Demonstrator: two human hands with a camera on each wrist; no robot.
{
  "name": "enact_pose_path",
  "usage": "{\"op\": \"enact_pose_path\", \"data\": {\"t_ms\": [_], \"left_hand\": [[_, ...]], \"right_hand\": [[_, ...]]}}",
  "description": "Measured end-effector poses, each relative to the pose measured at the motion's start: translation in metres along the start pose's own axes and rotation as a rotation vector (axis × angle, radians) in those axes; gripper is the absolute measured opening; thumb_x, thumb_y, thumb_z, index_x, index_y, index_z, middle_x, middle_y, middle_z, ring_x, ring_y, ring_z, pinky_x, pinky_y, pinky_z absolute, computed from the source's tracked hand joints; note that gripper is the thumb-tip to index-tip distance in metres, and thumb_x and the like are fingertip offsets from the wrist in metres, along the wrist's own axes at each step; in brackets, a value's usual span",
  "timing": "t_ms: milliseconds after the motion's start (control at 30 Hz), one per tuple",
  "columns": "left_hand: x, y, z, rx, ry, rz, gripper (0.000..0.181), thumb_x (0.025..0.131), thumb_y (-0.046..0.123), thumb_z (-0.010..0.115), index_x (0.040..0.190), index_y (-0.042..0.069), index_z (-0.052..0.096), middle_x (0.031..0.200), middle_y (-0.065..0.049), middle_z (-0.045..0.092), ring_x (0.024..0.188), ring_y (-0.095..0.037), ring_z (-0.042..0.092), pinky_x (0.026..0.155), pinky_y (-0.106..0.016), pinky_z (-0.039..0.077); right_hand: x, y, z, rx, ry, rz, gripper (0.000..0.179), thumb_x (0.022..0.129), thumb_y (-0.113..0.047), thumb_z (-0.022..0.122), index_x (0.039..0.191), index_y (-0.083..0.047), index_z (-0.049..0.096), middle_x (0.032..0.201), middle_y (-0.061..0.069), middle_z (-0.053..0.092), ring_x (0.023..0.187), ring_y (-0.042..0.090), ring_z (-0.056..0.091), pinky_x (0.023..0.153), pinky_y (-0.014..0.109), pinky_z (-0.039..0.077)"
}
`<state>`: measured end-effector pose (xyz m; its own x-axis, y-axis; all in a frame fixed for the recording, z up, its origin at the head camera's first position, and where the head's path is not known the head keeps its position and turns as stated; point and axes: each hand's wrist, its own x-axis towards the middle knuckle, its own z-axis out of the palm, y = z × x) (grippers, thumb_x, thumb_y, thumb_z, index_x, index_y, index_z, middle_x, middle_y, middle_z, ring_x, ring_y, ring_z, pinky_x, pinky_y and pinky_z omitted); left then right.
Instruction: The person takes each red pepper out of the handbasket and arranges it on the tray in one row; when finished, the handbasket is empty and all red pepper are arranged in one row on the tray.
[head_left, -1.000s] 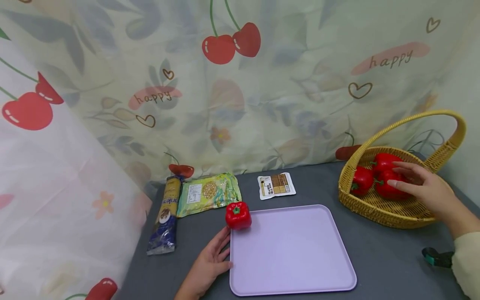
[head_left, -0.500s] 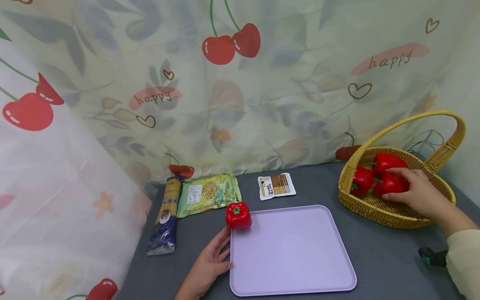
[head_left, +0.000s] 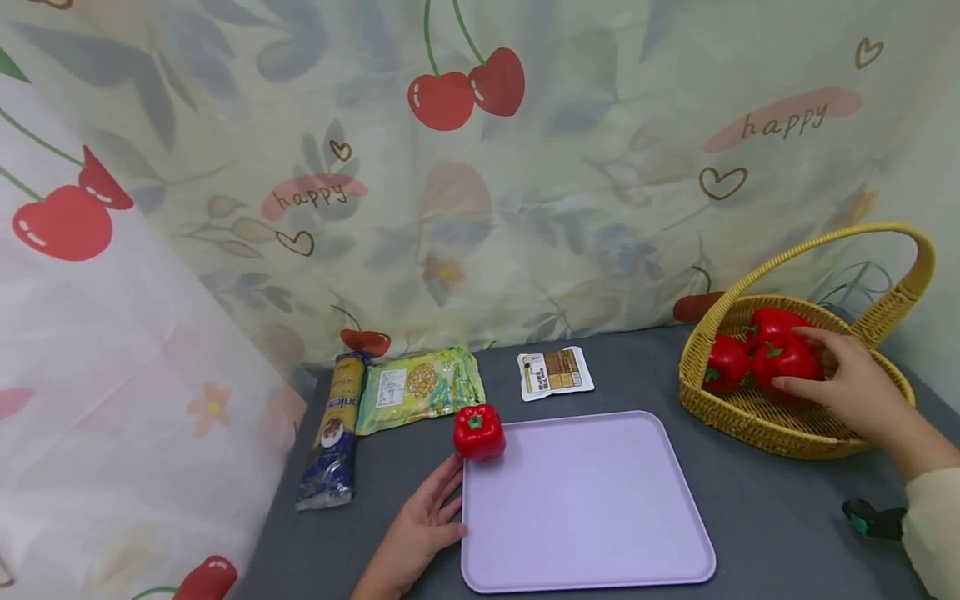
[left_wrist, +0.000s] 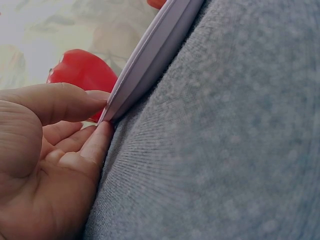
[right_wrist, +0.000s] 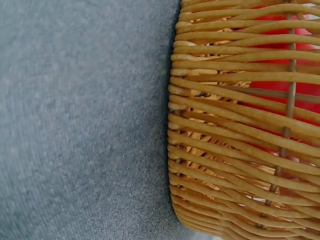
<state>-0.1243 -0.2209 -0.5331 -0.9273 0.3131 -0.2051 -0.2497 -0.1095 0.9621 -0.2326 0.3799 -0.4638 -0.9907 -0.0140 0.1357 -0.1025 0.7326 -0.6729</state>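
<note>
In the head view, my right hand (head_left: 858, 383) is at a red bell pepper (head_left: 783, 364) inside the wicker basket (head_left: 750, 427). The thumb lies along its front and the fingers curl round its right side. Two more red peppers, a left one (head_left: 726, 364) and a back one (head_left: 774, 323), lie against it. My left hand (head_left: 420, 529) touches the left rim of the lilac tray (head_left: 588, 500) with thumb and fingertips. One red bell pepper (head_left: 480, 432) sits at the tray's back left corner. The right wrist view shows only basket weave (right_wrist: 235, 125), with red behind it; the hand is hidden there.
Behind the tray lie a blue and gold packet (head_left: 333, 433), a green food bag (head_left: 422, 387) and a small white and brown pouch (head_left: 555, 372). The basket's tall handle (head_left: 825, 242) arches over the peppers. A dark strap-like object (head_left: 873, 518) is beside the right sleeve.
My right hand has shifted about the front pepper in the basket, its fingers moving from above the pepper to its right side. The left hand and tray hold their place.
</note>
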Motion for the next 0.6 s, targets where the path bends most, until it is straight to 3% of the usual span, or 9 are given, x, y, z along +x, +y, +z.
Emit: {"op": "enact_pose_path", "data": {"t_ms": [67, 100, 600], "left_hand": [[0.000, 0.001, 0.001, -0.004, -0.002, 0.003, 0.105, 0.084, -0.027, 0.067, 0.173, 0.002, 0.021, 0.179, -0.017, 0.018, 0.162, -0.038, 0.021, 0.118, -0.036, 0.042], [-0.001, 0.001, 0.001, -0.004, -0.003, 0.005, 0.105, 0.083, -0.027, 0.067, 0.173, 0.002, 0.021, 0.179, -0.017, 0.018, 0.162, -0.038, 0.021, 0.118, -0.036, 0.042], [-0.001, 0.002, 0.001, -0.005, -0.012, 0.012, 0.104, 0.084, -0.028, 0.065, 0.173, 0.002, 0.020, 0.179, -0.017, 0.017, 0.162, -0.037, 0.020, 0.118, -0.036, 0.041]], "right_hand": [[-0.001, -0.001, 0.000, 0.025, 0.021, -0.001, 0.089, 0.101, -0.026, 0.080, 0.158, 0.020, 0.029, 0.141, 0.044, 0.034, 0.116, 0.059, 0.047, 0.064, 0.007, 0.040], [-0.001, -0.002, -0.001, 0.040, 0.028, -0.003, 0.089, 0.102, -0.025, 0.080, 0.159, 0.019, 0.029, 0.142, 0.044, 0.033, 0.116, 0.060, 0.048, 0.064, 0.006, 0.039], [-0.015, -0.028, -0.005, 0.086, 0.044, 0.057, 0.097, 0.102, -0.036, 0.079, 0.169, 0.005, 0.022, 0.159, 0.042, 0.035, 0.134, 0.065, 0.043, 0.066, 0.011, 0.043]]}}
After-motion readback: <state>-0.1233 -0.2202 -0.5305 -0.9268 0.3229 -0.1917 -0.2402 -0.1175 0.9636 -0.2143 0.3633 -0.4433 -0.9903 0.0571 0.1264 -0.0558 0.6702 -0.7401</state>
